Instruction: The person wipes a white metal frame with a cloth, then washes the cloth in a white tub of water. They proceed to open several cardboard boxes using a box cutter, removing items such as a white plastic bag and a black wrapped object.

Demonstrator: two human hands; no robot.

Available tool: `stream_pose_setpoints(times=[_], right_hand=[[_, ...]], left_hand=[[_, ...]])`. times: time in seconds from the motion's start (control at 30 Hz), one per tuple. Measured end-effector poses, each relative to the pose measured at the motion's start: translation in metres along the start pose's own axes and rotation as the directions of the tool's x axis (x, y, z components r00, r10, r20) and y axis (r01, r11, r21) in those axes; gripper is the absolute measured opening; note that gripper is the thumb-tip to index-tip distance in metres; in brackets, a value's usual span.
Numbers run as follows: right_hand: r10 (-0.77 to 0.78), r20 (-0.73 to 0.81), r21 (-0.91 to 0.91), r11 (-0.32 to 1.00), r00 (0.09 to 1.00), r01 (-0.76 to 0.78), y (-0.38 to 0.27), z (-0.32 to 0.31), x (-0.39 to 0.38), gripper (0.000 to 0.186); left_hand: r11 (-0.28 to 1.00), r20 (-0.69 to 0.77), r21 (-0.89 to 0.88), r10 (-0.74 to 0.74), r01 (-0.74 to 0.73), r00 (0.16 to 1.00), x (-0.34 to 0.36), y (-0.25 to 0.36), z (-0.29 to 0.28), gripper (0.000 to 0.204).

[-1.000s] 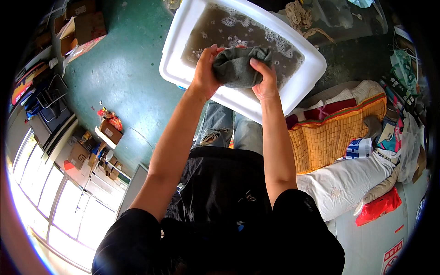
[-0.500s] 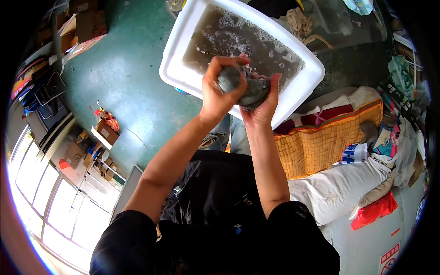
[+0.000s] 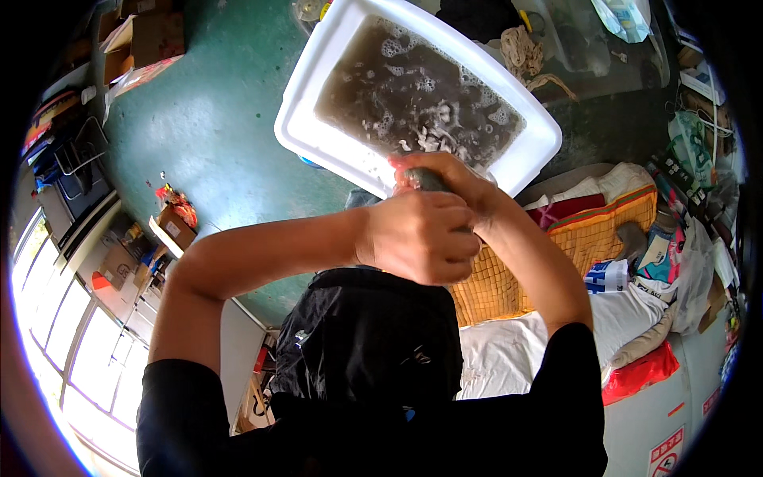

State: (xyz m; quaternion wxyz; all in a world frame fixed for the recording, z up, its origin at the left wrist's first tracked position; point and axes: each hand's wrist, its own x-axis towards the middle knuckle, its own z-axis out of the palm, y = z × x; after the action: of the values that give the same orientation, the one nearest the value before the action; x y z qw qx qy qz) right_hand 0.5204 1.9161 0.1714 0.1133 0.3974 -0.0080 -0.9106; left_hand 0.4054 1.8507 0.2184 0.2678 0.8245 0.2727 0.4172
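Observation:
Both my hands are closed round a wet, dark grey cloth (image 3: 425, 180), bunched and twisted between them. My left hand (image 3: 421, 238) is a fist at the nearer end, its knuckles turned up. Just beyond it, my right hand (image 3: 455, 176) grips the farther part. Only a small stretch of cloth shows; the fingers hide the remainder. They are at the near edge of a white plastic tub (image 3: 548, 141). Murky grey-brown water (image 3: 389, 83) with bubbles fills its bottom, and splashing water (image 3: 433, 131) shows just beyond my hands.
An orange woven mat (image 3: 592, 246) and a white pillow-like bundle (image 3: 628, 306) lie at the right, with a red plastic bag (image 3: 640, 372). Beige rope-like fabric (image 3: 520, 52) rests beyond the tub. Cardboard boxes (image 3: 155, 40) stand far left on the green floor.
My hands have drawn back toward me from over the tub. Both elbows have swung outward, and the left hand has turned knuckles up. The cloth is more tightly twisted, and the water now splashes.

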Motion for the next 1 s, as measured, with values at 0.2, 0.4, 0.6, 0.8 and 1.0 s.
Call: stream_pose_setpoints(times=[0.2, 0.4, 0.6, 0.8, 1.0], right_hand=[[0.147, -0.06, -0.518, 0.841, 0.987, -0.157, -0.026, 0.02, -0.004, 0.019], [0.055, 0.06, -0.955, 0.293, 0.997, 0.042, -0.026, 0.004, 0.007, 0.031], [0.005, -0.103, -0.994, -0.043, 0.995, -0.103, -0.033, 0.008, 0.005, 0.034], [-0.019, 0.185, -0.975, -0.13, 0.983, 0.181, -0.03, -0.024, 0.002, 0.032], [-0.192, -0.165, -0.978, 0.158, 0.968, -0.135, -0.047, -0.032, 0.0, 0.036]], left_hand=[[0.99, 0.065, 0.052, 0.129, -0.132, 0.99, 0.005, 0.003, 0.014, 0.016], [0.978, 0.208, 0.069, 0.18, -0.198, 0.961, 0.005, -0.007, 0.044, 0.009], [0.96, 0.479, 0.04, 0.226, -0.278, 0.848, 0.006, -0.023, 0.083, 0.013], [0.969, 0.631, 0.027, 0.175, -0.247, 0.756, 0.008, -0.031, 0.131, 0.008], [0.938, 0.586, 0.181, 0.138, -0.295, 0.799, 0.009, -0.04, 0.112, 0.009]])
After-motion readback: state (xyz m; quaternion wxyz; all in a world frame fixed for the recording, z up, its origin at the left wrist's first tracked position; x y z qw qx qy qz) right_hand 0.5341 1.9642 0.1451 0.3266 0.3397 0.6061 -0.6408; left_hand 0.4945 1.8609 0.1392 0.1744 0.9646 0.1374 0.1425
